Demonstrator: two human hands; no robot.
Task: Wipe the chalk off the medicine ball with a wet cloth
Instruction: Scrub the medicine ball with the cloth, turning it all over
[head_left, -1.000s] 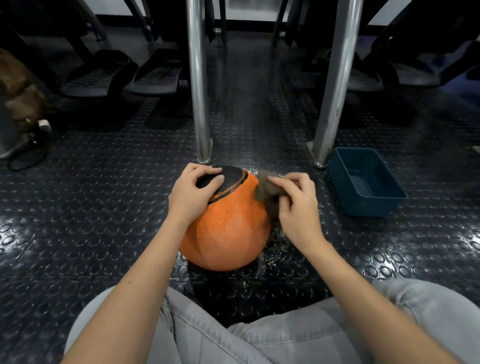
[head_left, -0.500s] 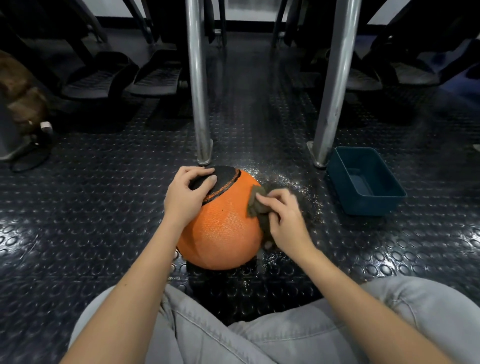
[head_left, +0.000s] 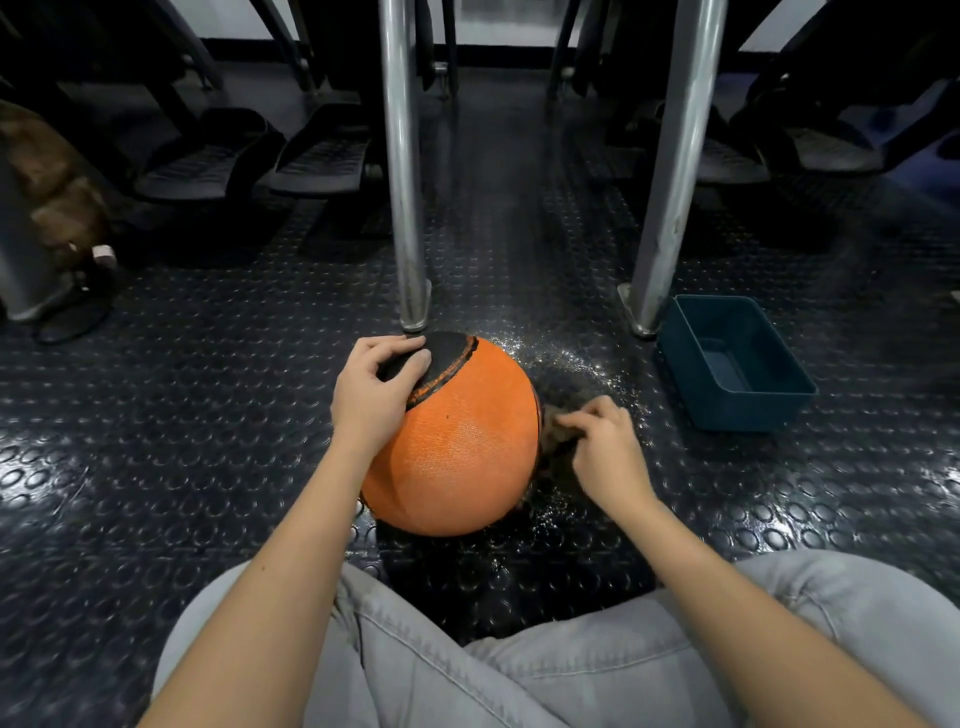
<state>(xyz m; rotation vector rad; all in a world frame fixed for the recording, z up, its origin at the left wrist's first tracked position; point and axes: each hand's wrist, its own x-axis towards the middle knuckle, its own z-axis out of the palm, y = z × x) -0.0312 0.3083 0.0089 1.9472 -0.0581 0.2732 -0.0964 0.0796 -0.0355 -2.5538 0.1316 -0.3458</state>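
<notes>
Cloth (head_left: 551, 434): mostly hidden; only a dark, blurred scrap shows between the right flank of the medicine ball (head_left: 467, 452) and the right hand (head_left: 605, 454).
Right hand: fingers curled, pinching the cloth low against the ball's right side; motion blur hides the exact grip.
Medicine ball: orange with a black cap, on the studded floor (head_left: 208, 415) just beyond the person's knees; its underside and far side are out of sight.
Left hand (head_left: 371, 397): laid flat on the ball's upper left, fingertips pressing on the black cap, holding nothing.
Droplets (head_left: 571, 358): glinting on the floor around the ball's right side.
Tub (head_left: 727, 415): blue, right of the ball, beside a metal leg (head_left: 670, 182); contents unclear.
</notes>
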